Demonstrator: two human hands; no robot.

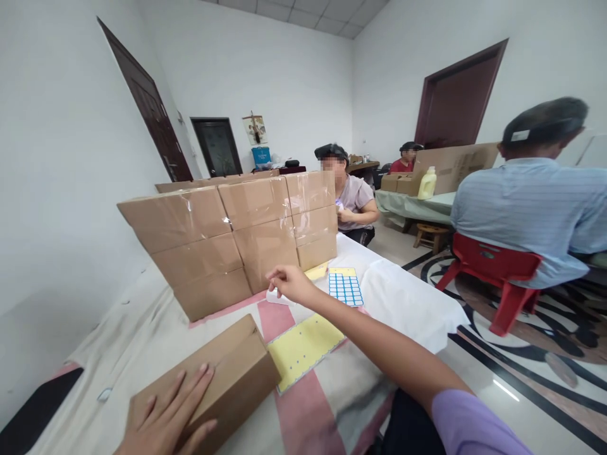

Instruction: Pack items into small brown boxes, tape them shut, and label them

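Observation:
My left hand lies flat on top of a closed brown cardboard box, fingers spread. My right hand is stretched forward with loosely bent fingers apart, just above a small white object that it partly covers; I cannot make out its kind. Between the box and my right forearm lies a yellow card with rows of small dots. Right of my hand is a sheet of blue-bordered white labels. Behind the hand stands a stack of taped cardboard boxes.
A white and pink cloth covers the table. Across it sits a person holding something small. At right, another person sits on a red chair. A yellow bottle stands on the farther table.

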